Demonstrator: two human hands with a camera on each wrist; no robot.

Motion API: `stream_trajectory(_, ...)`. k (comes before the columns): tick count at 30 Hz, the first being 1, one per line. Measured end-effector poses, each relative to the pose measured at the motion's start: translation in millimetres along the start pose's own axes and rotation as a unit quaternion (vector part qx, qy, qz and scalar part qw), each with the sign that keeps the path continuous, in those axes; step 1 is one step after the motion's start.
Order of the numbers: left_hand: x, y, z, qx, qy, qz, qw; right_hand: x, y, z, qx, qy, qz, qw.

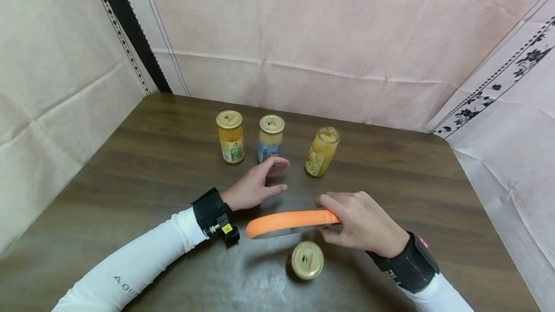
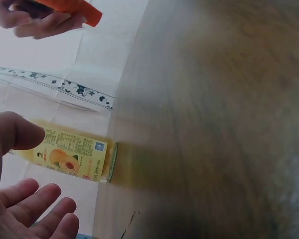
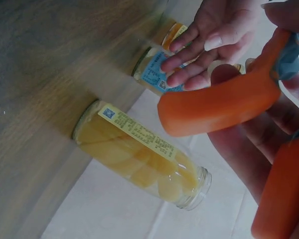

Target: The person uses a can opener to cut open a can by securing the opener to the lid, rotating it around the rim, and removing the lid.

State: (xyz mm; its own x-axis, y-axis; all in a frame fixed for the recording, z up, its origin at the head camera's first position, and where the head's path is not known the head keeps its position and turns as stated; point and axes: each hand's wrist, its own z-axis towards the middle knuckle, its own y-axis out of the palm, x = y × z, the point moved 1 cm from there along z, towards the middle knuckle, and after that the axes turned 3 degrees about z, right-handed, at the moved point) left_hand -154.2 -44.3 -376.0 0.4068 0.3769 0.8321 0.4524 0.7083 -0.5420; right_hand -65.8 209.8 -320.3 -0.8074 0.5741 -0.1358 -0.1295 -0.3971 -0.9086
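Observation:
My right hand (image 1: 362, 220) holds a jar opener (image 1: 290, 221) with orange handles and grey parts. In the right wrist view, its orange handles (image 3: 219, 107) lie across the fingers. My left hand (image 1: 256, 184) hovers with fingers spread and thumb apart, holding nothing. Just beyond it stands a lidless glass jar (image 1: 322, 153) of yellow fruit, upright; its peach label (image 2: 70, 154) shows in the left wrist view. A gold lid (image 1: 307, 260) is on the table below the opener; whether a jar is under it cannot be told.
Two lidded jars stand at the back: one with orange contents (image 1: 231, 138) and a blue-labelled one (image 1: 270, 139), partly behind my left hand. The brown wood-look table (image 1: 130, 177) is bordered by pale cloth walls (image 1: 321, 37).

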Motion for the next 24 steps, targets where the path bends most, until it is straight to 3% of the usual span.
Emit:
stream_trajectory(8,-8.5,-5.5,1.9,-0.002,-0.016,-0.001,0.9999,6.1,10.8,-3.4,-0.036,0.024,0.007,0.999)
stream_trajectory(14,-3.9,-25.0,12.1,0.027,0.012,-0.006,0.9995,19.3,-3.6,8.7,-0.032,0.032,-0.009,0.999)
stream_trajectory(18,-8.8,-28.4,2.8,0.013,-0.012,0.006,0.9998,19.4,-4.9,6.9,-0.045,0.033,0.004,0.998)
stream_trajectory(24,-18.5,-20.7,-10.4,-0.006,-0.028,0.000,0.9996,17.1,10.7,-5.1,-0.060,0.052,0.005,0.997)
